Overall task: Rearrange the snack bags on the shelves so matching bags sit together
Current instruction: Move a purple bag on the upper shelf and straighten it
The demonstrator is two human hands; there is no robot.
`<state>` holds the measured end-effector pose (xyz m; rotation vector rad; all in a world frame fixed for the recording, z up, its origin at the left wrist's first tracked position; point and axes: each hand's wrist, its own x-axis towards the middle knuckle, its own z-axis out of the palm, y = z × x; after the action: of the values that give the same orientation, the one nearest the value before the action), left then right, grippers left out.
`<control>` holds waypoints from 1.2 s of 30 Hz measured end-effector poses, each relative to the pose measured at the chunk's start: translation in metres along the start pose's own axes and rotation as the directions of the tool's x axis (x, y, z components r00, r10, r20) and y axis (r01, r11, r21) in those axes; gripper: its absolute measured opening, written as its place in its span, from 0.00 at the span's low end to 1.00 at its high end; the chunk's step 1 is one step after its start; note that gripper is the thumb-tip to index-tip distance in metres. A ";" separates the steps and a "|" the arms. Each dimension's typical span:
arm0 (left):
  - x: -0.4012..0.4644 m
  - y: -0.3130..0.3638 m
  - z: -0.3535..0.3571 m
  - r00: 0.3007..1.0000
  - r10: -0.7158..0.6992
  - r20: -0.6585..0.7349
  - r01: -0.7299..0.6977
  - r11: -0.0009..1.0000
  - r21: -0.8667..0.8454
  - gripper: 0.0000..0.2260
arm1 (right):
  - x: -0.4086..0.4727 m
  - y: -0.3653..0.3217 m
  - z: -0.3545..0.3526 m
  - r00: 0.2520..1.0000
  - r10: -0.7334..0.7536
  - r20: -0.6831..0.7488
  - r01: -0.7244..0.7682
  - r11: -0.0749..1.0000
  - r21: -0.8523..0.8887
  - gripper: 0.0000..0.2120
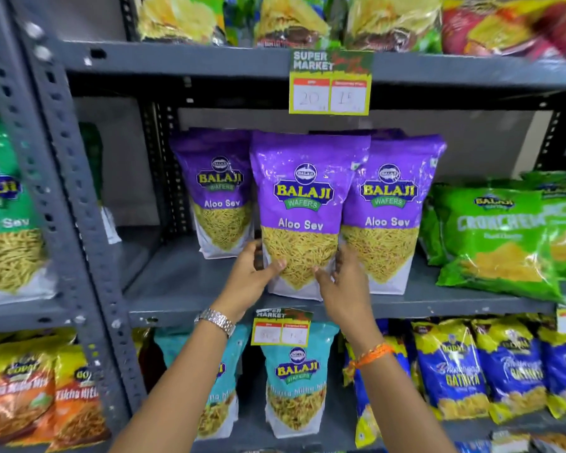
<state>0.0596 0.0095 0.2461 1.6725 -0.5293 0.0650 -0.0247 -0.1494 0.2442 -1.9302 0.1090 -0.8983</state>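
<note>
At the left of centre, 1 purple Aloo Sev bag point(221, 191) is standing upright at the back of the middle shelf point(177, 282). Just below and right of it, the left hand point(250, 273) is pressing its thumb and fingers against the lower left edge of the front Aloo Sev bag point(303, 210). This bag is sitting in the centre of the frame, upright near the shelf's front lip, overlapping its 2 neighbours. The right hand point(342, 282) is gripping the lower right edge, so both hands are closed on this 1 bag. Further right, a third Aloo Sev bag point(391, 210) is standing partly hidden behind it.

To finish well, the hands are probably best sliding the bag straight back into the gap, keeping its base flat so it is not toppling the others.
</note>
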 end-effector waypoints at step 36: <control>-0.050 -0.007 -0.113 0.949 0.068 -0.309 0.036 0.946 0.322 0.27 | -0.009 -0.073 0.086 0.944 0.113 0.309 -0.146 0.986 0.085 0.27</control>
<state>0.0470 0.1327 0.2430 1.9306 -0.2972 0.4477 0.0016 -0.0441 0.2749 -1.9126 0.0057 -0.5021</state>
